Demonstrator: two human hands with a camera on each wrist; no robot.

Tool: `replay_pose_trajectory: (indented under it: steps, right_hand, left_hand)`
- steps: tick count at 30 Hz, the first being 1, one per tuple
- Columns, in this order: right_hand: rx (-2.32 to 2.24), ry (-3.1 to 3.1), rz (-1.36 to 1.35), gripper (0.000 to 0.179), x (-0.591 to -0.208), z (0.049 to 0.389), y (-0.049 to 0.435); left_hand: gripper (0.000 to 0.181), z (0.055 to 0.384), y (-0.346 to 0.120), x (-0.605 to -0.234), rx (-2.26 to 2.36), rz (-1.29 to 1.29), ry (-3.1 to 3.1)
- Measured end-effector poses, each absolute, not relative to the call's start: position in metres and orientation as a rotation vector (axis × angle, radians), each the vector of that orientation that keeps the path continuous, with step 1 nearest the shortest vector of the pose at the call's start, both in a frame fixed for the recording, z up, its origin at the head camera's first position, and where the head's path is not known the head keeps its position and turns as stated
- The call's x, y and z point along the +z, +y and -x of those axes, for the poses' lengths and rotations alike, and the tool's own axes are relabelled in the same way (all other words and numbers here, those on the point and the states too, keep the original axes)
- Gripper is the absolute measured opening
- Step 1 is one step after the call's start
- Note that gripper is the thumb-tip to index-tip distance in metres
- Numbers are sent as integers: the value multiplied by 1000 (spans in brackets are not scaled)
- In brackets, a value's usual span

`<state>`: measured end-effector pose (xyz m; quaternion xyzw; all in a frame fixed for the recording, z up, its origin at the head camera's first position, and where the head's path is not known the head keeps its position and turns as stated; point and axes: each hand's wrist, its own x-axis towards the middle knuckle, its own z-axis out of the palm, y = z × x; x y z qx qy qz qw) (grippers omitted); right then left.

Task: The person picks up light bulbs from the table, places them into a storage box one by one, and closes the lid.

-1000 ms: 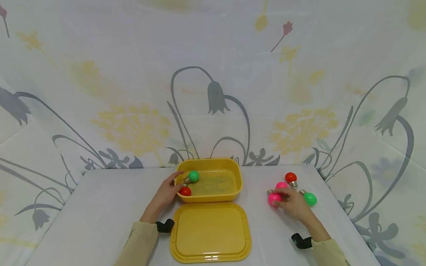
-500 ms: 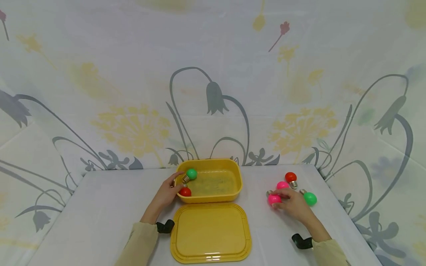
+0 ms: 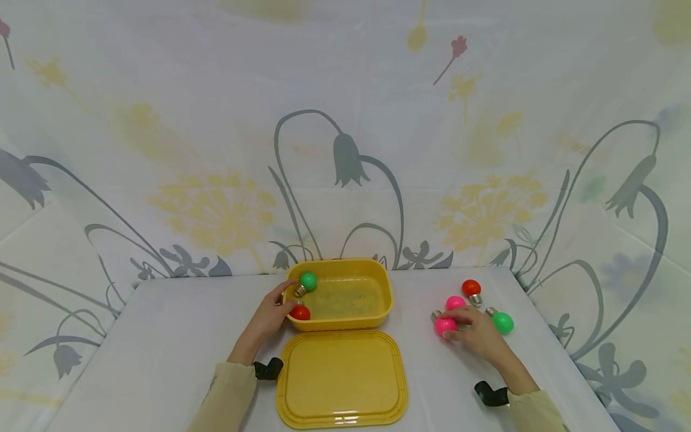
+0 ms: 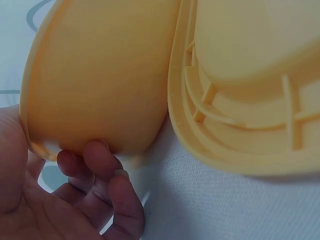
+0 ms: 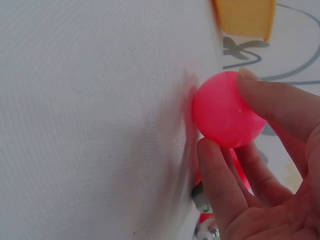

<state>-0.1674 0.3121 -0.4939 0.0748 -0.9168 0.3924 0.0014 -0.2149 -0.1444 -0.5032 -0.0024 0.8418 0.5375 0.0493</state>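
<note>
My left hand (image 3: 268, 317) holds the left wall of a yellow plastic box (image 3: 378, 321), thumb and fingers over its rim. Curled fingertips lie against the outer wall in the left wrist view. Inside the box, near that hand, lie a green light bulb (image 3: 308, 280) and a red light bulb (image 3: 300, 312). On the right of the table, my right hand (image 3: 477, 336) pinches a pink light bulb (image 5: 225, 112) by its round part, close over the white cloth. Its metal base points away to the left in the head view. A second pink bulb (image 3: 455, 302) sits just behind, partly covered by the fingers.
A yellow lid (image 3: 342, 378) lies flat in front of the box. Beyond the right hand are another red bulb (image 3: 471, 288) and, to its right, another green bulb (image 3: 504, 323). A flower-printed cloth (image 3: 243, 180) hangs behind the white-covered table (image 3: 178, 336).
The green bulb in the box has rolled slightly left and back. The pink bulbs have shifted a little under the right hand's fingers. The left hand stays put.
</note>
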Motion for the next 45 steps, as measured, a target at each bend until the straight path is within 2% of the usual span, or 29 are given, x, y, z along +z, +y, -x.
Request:
replay_pose_trajectory:
  steps: [15,45]
  right_hand:
    - [1321,-2900,-134,38,-495,167,313]
    - [1490,-2823,-132,42,-491,165,307]
  left_hand:
    - [51,214,-145,-503,1642,1,2557]
    - [52,213,-144,-499,1633,-14,2559]
